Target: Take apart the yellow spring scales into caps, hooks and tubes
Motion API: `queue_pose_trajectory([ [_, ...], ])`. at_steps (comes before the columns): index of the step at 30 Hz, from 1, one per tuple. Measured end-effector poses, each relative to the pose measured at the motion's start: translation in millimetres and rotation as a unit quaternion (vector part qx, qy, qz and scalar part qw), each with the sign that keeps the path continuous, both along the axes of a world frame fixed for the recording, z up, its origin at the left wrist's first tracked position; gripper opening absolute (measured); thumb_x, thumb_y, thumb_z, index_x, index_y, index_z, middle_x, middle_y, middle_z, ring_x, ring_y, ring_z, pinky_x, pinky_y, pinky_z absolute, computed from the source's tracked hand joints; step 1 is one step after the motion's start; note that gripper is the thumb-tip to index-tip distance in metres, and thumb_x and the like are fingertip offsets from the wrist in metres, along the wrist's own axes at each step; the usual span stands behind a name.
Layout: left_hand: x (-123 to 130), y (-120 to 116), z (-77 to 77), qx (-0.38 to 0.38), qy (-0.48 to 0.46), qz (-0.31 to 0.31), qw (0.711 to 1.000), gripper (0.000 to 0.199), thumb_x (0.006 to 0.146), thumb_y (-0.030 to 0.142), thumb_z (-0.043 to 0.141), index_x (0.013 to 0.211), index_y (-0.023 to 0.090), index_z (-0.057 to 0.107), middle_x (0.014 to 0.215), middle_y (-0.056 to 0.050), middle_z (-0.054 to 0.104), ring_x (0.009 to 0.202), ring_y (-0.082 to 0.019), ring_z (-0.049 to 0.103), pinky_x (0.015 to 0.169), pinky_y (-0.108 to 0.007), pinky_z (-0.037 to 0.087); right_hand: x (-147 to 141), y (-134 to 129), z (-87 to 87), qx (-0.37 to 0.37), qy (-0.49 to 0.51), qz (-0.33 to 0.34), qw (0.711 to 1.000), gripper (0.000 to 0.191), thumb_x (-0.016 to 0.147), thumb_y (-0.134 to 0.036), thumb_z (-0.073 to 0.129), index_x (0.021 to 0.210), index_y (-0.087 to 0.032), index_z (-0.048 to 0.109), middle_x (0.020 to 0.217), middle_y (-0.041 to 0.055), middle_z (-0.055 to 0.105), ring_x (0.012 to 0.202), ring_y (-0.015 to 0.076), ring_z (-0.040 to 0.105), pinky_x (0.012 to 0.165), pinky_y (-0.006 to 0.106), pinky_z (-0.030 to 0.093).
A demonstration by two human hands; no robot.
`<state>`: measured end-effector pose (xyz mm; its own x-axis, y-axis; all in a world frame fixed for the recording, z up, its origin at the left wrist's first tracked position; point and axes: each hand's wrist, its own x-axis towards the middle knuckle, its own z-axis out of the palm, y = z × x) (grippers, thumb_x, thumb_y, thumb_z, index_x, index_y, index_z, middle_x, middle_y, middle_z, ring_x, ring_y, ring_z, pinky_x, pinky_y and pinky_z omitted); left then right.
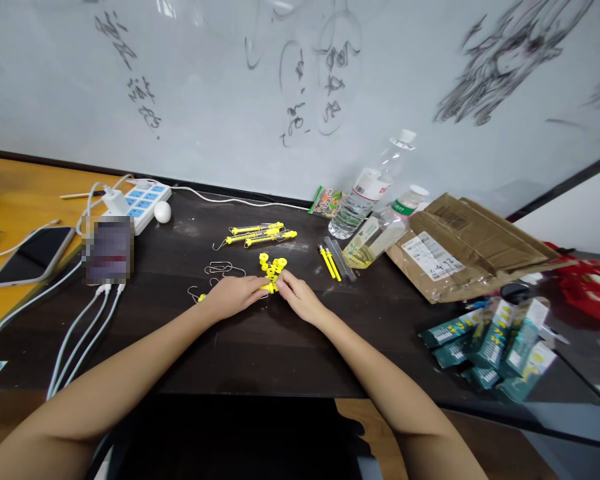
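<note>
- Yellow piece (269, 289) just on the near side of the caps (280, 263), between the two hands, low over the dark table (260, 360); held there, I think, so that a slipped part would drop close by
- Left hand (237, 297) near-left of the caps, fingers drawn together with hardly any gap, seemingly pinching the piece's left end to steady it
- Right hand (300, 300) near-right of the caps, fingertips curled in at the piece's other end; I cannot tell whether they pinch it or only press, since the knuckles hide the contact
- Wires (220, 269) left of the caps, beside the left hand, likely laid there for easy reach
- Rods (253, 237) beyond the caps, hooks at their ends, lying roughly alike, perhaps grouped to stay out of the hands' way
- Sticks (330, 262) and tubes (347, 259) right of the caps, side by side, probably sorted by kind
- Bottles (363, 193), parcel (455, 250) and boxes (495, 333) farther right of the caps, which leaves the middle for handwork
</note>
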<state>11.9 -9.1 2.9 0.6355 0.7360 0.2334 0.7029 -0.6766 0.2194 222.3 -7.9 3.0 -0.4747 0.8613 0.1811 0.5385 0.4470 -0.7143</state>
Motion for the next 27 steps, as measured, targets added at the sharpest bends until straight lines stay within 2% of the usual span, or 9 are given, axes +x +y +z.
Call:
queue_pose_trajectory([
  [6,1.3,-1.1,2.5,0.002,0.016,-0.001,1.000,0.040,0.098,0.043,0.030,0.123,0.024,0.055,0.106,-0.003,0.068,0.088,-0.018,0.066,0.063,-0.022,0.046,-0.8,3.9,-4.1,0.019,-0.014,0.014,1.000,0.033,0.096,-0.039,0.032,0.072,-0.021,0.046,0.068,-0.0001,0.052,0.064,0.0146,0.050,0.064,0.025,0.034],
  [14,0.3,-0.3,0.8,0.000,-0.002,0.003,1.000,0.039,0.098,0.042,0.030,0.122,0.023,0.055,0.111,-0.003,0.067,0.091,-0.017,0.065,0.066,-0.022,0.046,0.7,-0.6,-0.7,-0.002,0.033,0.025,0.999,0.019,0.094,-0.034,0.038,0.081,-0.021,0.044,0.067,-0.0035,0.049,0.063,0.0128,0.047,0.064,0.024,0.034],
  [22,1.4,-0.5,-0.3,0.005,0.013,-0.005,1.000,0.040,0.098,0.043,0.030,0.123,0.024,0.055,0.107,-0.003,0.068,0.087,-0.017,0.066,0.063,-0.021,0.045,-0.4,5.1,-5.1,0.012,0.012,0.007,1.000,0.038,0.094,-0.041,0.035,0.065,-0.019,0.045,0.062,-0.0010,0.049,0.060,0.0132,0.046,0.062,0.025,0.032],
  [27,0.4,-0.3,1.4,-0.004,0.001,0.004,1.000,0.038,0.098,0.042,0.031,0.123,0.025,0.055,0.110,-0.003,0.067,0.089,-0.016,0.065,0.067,-0.021,0.046,0.3,4.7,-6.4,0.009,0.043,0.012,0.999,0.028,0.092,-0.040,0.041,0.073,-0.019,0.044,0.066,-0.0030,0.047,0.062,0.0118,0.045,0.061,0.023,0.033],
])
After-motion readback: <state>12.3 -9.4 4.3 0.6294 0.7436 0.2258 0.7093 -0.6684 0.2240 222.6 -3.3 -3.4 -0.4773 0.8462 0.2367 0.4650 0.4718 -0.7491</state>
